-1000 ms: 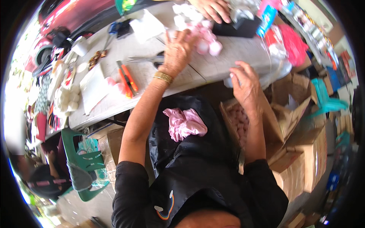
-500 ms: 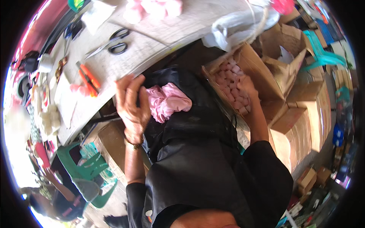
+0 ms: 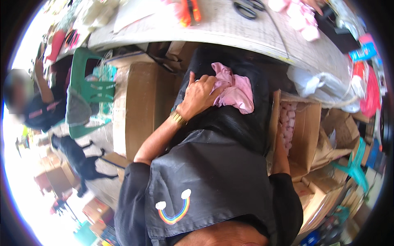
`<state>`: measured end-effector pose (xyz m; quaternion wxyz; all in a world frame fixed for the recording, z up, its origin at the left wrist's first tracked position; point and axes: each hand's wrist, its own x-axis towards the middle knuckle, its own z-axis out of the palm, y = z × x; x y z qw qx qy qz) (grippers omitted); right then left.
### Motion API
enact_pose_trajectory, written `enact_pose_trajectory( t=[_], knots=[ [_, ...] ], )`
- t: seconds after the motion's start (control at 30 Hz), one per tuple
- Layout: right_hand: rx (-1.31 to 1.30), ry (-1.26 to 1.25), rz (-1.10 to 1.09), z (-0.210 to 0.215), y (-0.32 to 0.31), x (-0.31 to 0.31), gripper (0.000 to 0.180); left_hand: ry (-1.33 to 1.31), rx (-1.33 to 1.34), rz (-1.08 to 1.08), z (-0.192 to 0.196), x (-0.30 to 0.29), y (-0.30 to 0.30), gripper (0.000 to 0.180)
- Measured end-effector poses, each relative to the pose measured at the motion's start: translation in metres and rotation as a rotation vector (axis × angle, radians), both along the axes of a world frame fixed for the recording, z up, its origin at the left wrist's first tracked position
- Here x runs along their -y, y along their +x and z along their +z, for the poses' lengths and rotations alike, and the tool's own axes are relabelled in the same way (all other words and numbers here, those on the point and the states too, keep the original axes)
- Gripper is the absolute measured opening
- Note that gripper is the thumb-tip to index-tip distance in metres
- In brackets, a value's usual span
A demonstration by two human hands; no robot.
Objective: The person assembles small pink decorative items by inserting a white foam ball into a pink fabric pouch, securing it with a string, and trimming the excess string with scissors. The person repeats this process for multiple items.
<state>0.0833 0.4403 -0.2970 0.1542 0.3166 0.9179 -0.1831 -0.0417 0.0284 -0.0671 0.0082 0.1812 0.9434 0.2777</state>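
Observation:
A crumpled pink cloth (image 3: 236, 92) lies on my lap, over black fabric. My left hand (image 3: 199, 97) rests at its left side, fingers stretched out and touching it, the thumb apart. To the right stands an open cardboard box (image 3: 305, 133) holding many small pale pink blocks (image 3: 287, 123). My right forearm reaches down into this box along its left wall. That wall and the shadow hide most of my right hand (image 3: 281, 141), so its fingers do not show.
Ahead is a table (image 3: 230, 35) with black scissors (image 3: 248, 9), an orange-handled tool (image 3: 189, 12) and pink cloth pieces (image 3: 301, 20). On the left are a large carton (image 3: 139, 106), a green chair (image 3: 84, 78), a black dog (image 3: 82, 158) and another person (image 3: 45, 102).
The view has swung left. My left hand has come down from above the lap onto the pink cloth. My right hand has gone from atop the blocks to lower by the box's near wall.

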Motion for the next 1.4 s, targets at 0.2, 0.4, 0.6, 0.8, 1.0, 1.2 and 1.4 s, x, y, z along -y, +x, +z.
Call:
enact_pose_trajectory(
  t=[0.2, 0.4, 0.6, 0.8, 1.0, 1.2, 1.4],
  knots=[
    [0.007, 0.021, -0.004, 0.001, 0.009, -0.015, 0.028, 0.108, 0.021, -0.127, 0.027, -0.007, -0.013, 0.019],
    [-0.006, 0.014, -0.024, 0.003, 0.013, -0.023, 0.028, 0.731, 0.375, -0.093, 0.086, 0.022, -0.033, 0.024],
    [-0.029, 0.002, -0.066, 0.006, 0.013, -0.024, 0.029, 1.421, 0.944, 0.197, 0.071, 0.034, -0.022, 0.052],
    [-0.029, 0.007, -0.08, 0.015, 0.029, -0.026, 0.029, 1.176, 0.806, -0.021, 0.058, 0.024, 0.006, 0.045],
    [-0.034, 0.001, -0.079, 0.017, 0.033, -0.028, 0.03, -0.233, -0.028, -0.156, 0.121, 0.04, 0.006, 0.044],
    [-0.053, -0.014, -0.086, 0.012, 0.027, -0.032, 0.03, 1.043, 0.568, -0.174, 0.155, 0.052, 0.002, 0.057],
    [-0.136, -0.086, -0.157, 0.013, 0.017, -0.031, 0.031, 1.664, 0.911, -0.253, 0.15, 0.059, -0.008, 0.042]
  ],
)
